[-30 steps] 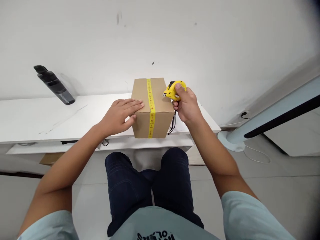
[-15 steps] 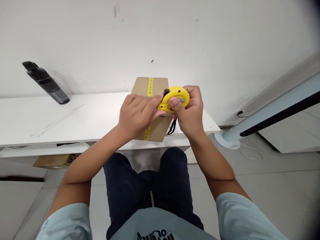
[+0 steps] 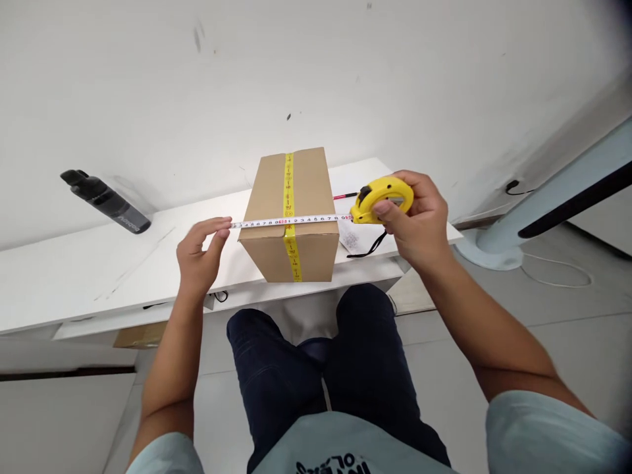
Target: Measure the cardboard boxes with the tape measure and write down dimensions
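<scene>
My right hand [image 3: 419, 214] is wrapped round a yellow tape measure [image 3: 382, 199], to the right of a cardboard box [image 3: 266, 253]. The white blade [image 3: 309, 220] is drawn out leftward across the front part of the box's top. At its far end my left hand [image 3: 202, 253] pinches the blade's tip between thumb and fingers, left of the box. A strip of yellow printed tape [image 3: 289, 181] runs over the top and down the front of the box. From the tape measure hangs a black wrist strap [image 3: 370, 247].
A white shelf table [image 3: 123, 263] against the wall carries the box. At left stands a dark bottle [image 3: 106, 201]. Right of the box lie a red and black pen [image 3: 345, 195] and a paper [image 3: 350, 240]. Another carton [image 3: 141, 336] sits below; a pale blue column [image 3: 523, 220] stands at right.
My hands have moved apart, left hand leftward and right hand rightward. The blade now stretches between them over the box, where before both hands were together at the tape measure.
</scene>
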